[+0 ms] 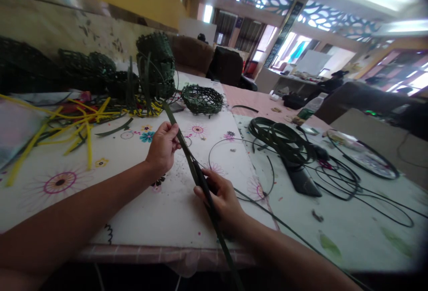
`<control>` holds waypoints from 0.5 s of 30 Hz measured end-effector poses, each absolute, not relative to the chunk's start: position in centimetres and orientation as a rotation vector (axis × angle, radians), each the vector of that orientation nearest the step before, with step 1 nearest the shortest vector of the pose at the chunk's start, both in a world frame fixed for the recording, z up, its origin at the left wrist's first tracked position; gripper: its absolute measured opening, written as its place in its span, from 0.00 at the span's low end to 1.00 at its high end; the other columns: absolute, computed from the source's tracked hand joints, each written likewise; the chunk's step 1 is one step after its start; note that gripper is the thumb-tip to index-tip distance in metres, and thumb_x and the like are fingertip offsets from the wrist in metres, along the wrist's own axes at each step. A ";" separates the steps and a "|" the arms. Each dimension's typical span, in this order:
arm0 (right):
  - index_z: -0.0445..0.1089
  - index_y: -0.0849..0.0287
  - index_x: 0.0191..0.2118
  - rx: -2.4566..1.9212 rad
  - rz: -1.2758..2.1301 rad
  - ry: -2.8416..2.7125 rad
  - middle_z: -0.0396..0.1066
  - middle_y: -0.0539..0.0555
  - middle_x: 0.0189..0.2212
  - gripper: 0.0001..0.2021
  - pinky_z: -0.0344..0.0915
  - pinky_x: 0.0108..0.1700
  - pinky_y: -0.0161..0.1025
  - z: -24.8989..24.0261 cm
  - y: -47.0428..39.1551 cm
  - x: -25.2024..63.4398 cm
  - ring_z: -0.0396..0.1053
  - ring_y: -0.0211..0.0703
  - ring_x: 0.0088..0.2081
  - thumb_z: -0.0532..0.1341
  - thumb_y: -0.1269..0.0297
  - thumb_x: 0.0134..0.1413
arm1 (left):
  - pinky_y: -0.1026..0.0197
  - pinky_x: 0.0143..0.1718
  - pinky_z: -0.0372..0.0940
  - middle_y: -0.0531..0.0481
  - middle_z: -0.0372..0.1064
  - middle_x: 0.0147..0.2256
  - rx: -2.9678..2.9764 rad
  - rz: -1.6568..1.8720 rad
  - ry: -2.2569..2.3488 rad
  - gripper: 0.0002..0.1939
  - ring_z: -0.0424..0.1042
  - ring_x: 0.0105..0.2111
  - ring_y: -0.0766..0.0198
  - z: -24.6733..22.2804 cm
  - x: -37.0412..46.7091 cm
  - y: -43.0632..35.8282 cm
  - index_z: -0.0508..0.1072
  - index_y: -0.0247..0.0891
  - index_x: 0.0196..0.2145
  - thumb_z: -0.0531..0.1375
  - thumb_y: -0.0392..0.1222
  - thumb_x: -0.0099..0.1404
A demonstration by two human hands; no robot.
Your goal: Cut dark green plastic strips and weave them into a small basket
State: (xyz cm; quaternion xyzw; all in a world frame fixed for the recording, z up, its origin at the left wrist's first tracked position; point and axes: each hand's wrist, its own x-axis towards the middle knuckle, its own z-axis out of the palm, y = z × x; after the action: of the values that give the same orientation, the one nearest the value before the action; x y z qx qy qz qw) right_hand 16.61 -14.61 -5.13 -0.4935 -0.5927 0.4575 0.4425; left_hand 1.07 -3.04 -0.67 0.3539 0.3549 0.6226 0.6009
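Your left hand [162, 148] and right hand [222, 197] both grasp a long, flat, dark-green strip [172, 117], unwoven above the white flowered surface [143, 224], while a round, dark-green, open-weave basket [202, 99] stands formed beyond.

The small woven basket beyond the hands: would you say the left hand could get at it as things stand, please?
Probably yes: the basket sits a little beyond the left hand, with only open tablecloth seen between. That hand is pinching a green strip, though, so it would likely have to let go first.
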 end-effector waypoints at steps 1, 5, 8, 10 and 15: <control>0.73 0.59 0.43 -1.218 1.141 -1.473 0.59 0.47 0.25 0.15 0.55 0.30 0.34 -5.1 -14.7 16.6 0.57 0.36 0.28 0.66 0.55 0.53 | 0.72 0.18 0.51 0.59 0.53 0.19 0.822 1.439 0.828 0.15 0.50 0.16 0.74 -0.8 1.1 -3.0 0.58 0.38 0.25 0.57 0.32 0.68; 0.72 0.60 0.37 -1.203 1.194 -1.458 0.56 0.46 0.24 0.13 0.53 0.29 0.33 -4.8 -14.8 16.6 0.54 0.35 0.27 0.65 0.55 0.55 | 0.71 0.18 0.51 0.59 0.53 0.18 0.805 1.417 0.858 0.15 0.50 0.15 0.74 -1.2 1.2 -2.9 0.58 0.38 0.25 0.56 0.32 0.69; 0.73 0.60 0.38 -1.196 1.222 -1.443 0.58 0.46 0.24 0.13 0.53 0.28 0.33 -4.9 -14.6 16.6 0.55 0.35 0.27 0.65 0.55 0.55 | 0.71 0.18 0.51 0.59 0.53 0.17 0.797 1.409 0.868 0.15 0.50 0.15 0.74 -1.4 1.1 -2.7 0.58 0.38 0.25 0.55 0.32 0.69; 0.73 0.61 0.41 -1.234 1.230 -1.435 0.60 0.46 0.24 0.15 0.52 0.27 0.32 -5.0 -14.2 16.7 0.56 0.35 0.27 0.66 0.54 0.54 | 0.72 0.18 0.51 0.59 0.53 0.17 0.798 1.402 0.859 0.15 0.49 0.14 0.74 -1.4 0.9 -2.5 0.58 0.38 0.25 0.55 0.32 0.69; 0.72 0.62 0.47 -1.282 1.363 -1.372 0.62 0.45 0.22 0.24 0.51 0.24 0.32 -4.3 -13.2 17.1 0.56 0.33 0.22 0.69 0.51 0.49 | 0.72 0.19 0.55 0.59 0.55 0.17 0.771 1.388 0.907 0.14 0.50 0.14 0.75 -1.2 0.5 -1.9 0.58 0.38 0.25 0.57 0.33 0.67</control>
State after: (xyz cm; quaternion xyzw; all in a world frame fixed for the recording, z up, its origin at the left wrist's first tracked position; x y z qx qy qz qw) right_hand 17.11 -13.19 -4.30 -0.5067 -0.5420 0.5386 0.3993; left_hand 0.45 -1.88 -1.25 0.3338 0.3931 0.6012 0.6104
